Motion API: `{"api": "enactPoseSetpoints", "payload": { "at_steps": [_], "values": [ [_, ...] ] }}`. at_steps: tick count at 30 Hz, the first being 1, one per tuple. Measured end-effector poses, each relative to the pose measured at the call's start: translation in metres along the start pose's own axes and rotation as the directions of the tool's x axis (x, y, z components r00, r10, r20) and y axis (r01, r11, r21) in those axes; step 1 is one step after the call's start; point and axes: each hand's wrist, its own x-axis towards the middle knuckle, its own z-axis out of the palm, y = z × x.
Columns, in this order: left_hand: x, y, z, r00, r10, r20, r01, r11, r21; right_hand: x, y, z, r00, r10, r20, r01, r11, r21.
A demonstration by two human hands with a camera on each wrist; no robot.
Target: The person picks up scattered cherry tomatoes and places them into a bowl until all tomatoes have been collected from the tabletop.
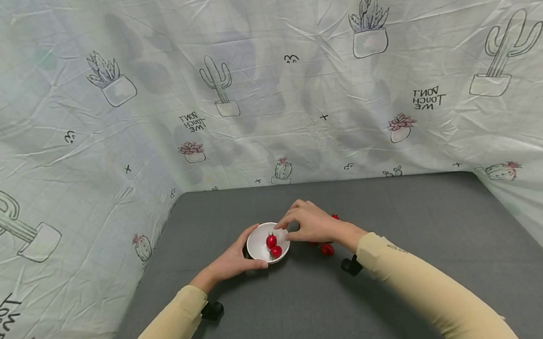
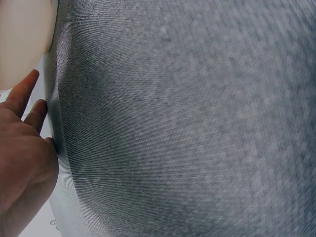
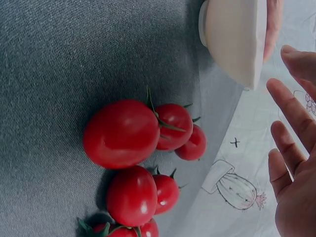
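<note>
A small white bowl sits low over the grey table with two cherry tomatoes inside it. My left hand holds the bowl from its left, thumb along the near rim and fingers round the far side. Over the right rim reaches my right hand, its thumb and forefinger spread apart. In the right wrist view, nothing shows between the loosely extended fingers beside the bowl. Several red tomatoes with green stems lie on the table below that hand, partly hidden by it in the head view.
The table is covered in dark grey cloth. A pale curtain printed with cacti hangs behind the far edge and along both sides. Dark wrist cameras are strapped at both cuffs.
</note>
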Motion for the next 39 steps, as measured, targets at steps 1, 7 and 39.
{"api": "enactPoseSetpoints", "payload": {
  "at_steps": [1, 7, 39],
  "values": [
    [0.000, 0.000, 0.000, 1.000, 0.002, 0.000, -0.002, 1.000, 0.001, -0.001, 0.000, -0.001, 1.000, 0.000, -0.004, 0.000, 1.000, 0.003],
    [0.000, -0.002, 0.001, 1.000, 0.028, -0.004, -0.028, 1.000, 0.002, -0.010, 0.003, -0.010, 1.000, 0.007, -0.028, -0.006, 1.000, 0.009],
    [0.000, -0.003, -0.001, 0.999, 0.052, -0.006, -0.052, 0.999, 0.015, -0.091, 0.056, -0.058, 0.967, 0.165, -0.192, -0.161, 0.986, 0.035]
  ]
}}
